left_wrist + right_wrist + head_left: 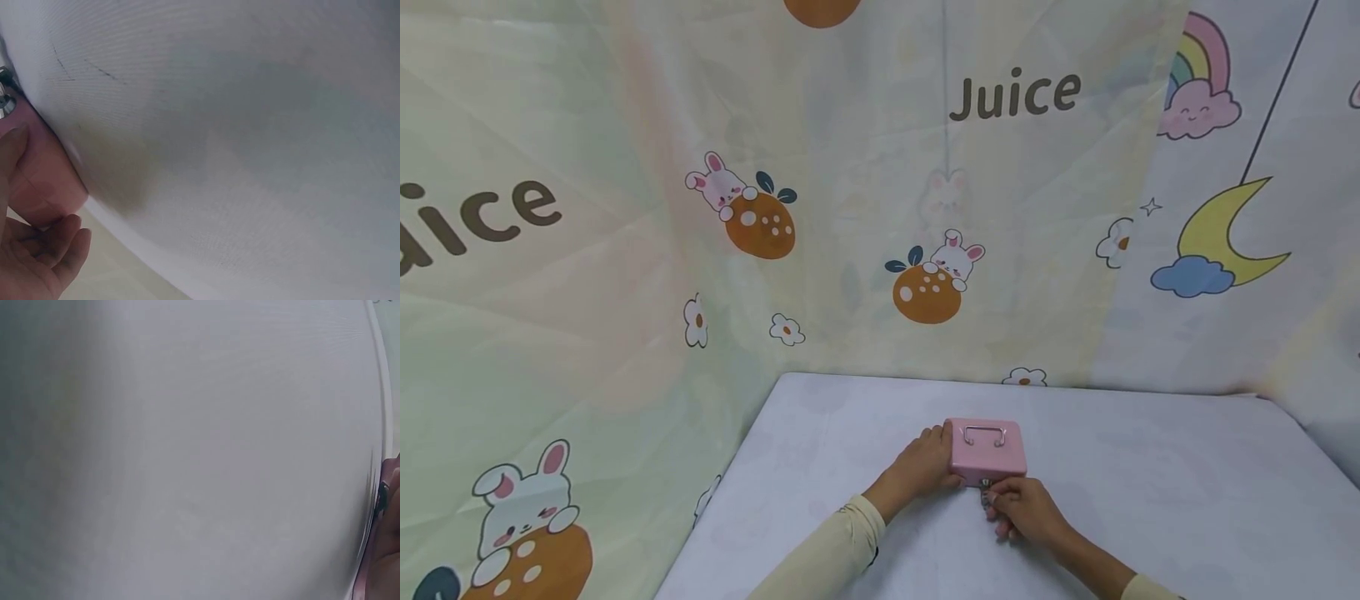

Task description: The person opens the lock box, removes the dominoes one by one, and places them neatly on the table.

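Observation:
A small pink cash box [988, 458] lies on the white table, its silver carrying handle [984, 430] folded on the lid, which is down. My left hand [922, 462] grips the box's left end, thumb against the front face and fingers round the side; the left wrist view shows the same hold beside the silver lock [7, 105]. At the front lock my right hand [1032, 510] pinches a small key, mostly hidden by the fingers. Dark metal links [986, 498] dangle below the lock. In the right wrist view only part of the right hand [385, 553] shows at the edge.
The white-covered table [1150, 467] extends on both sides of the box. Behind it and to the left hangs a printed cloth [850, 167] with rabbits, oranges and flowers, close to the table's edges.

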A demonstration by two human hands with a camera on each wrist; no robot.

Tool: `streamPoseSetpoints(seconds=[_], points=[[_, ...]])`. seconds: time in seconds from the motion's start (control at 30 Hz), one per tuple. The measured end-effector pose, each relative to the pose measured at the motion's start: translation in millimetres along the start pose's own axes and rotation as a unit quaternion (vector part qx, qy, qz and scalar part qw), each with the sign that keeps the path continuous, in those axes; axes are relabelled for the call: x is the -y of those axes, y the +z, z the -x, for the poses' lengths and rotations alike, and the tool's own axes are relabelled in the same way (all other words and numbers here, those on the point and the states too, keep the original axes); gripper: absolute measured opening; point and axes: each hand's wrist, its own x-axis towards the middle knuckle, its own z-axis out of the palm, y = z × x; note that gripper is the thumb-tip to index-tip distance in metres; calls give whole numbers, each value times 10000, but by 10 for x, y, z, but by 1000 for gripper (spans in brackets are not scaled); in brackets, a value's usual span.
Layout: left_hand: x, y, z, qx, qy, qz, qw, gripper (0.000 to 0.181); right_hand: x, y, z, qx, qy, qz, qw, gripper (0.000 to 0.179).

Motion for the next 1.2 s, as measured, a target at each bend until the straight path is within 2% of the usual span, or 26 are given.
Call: streamPoseSetpoints(seconds=[0.37,0.67,0.77,0.87,1.07,1.2], points=[[-1,2,0,-65,55,-47,10000,97,-43,78,6,-267,163,-653,9974,13],[-17,26,-14,11,-73,67,10000,97,-35,129,16,-441,442,-1299,9896,16],[-24,15,-10,30,-102,103,9999,97,-35,121,-4,-364,624,-1446,9868,16],[-30,8,4,5,-104,92,9999,98,-25,103,-14,-218,813,-1682,9822,18],[-33,7,18,-32,-67,11,10000,96,16,71,18,-47,1043,-2399,9652,23],[-30,11,14,-42,-50,2,10000,96,43,57,39,-73,1176,-2535,9601,23]])
